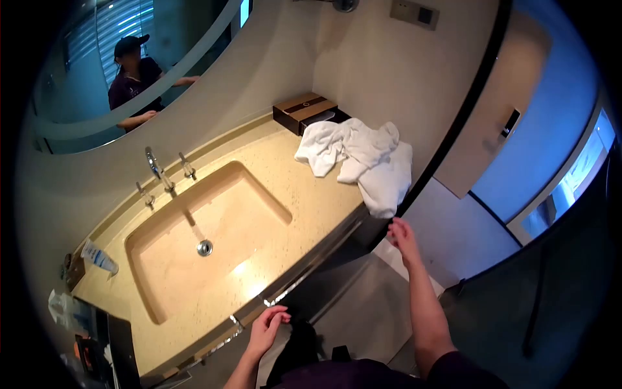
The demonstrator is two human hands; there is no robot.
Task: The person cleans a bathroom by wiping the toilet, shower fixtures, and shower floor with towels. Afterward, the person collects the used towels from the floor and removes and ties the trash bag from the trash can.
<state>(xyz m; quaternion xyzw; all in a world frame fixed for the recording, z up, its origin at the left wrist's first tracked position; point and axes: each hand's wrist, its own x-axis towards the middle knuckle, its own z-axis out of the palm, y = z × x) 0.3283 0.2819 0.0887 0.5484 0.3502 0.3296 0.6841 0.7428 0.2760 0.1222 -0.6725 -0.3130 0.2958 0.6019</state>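
Your two hands are well apart, nothing visibly gripped in either. Your right hand [403, 241] is out past the front edge of the surface [317, 217], fingers loosely bent and not closed, just below the low end of the white towel [376, 159]; can't tell whether the fingertips touch it. Your left hand [267, 329] is by the front edge below the sink [144, 279], fingers half curled, thumb side up, palm not closed. The towel lies in a crumpled heap at the right end of the surface, one end drooping over the front corner. Right behind it, against the wall, you've got a brown box [304, 109], partly covered from view by the towel. Sink is to the left of the towel, with a metal drain [205, 247] in its floor and a chrome faucet [155, 167] between two handles at the back. White-and-blue tube [100, 258] lies left of the sink. Mirror [188, 32] above shows your reflection in a dark cap. Items at far lower left: too dark to name.
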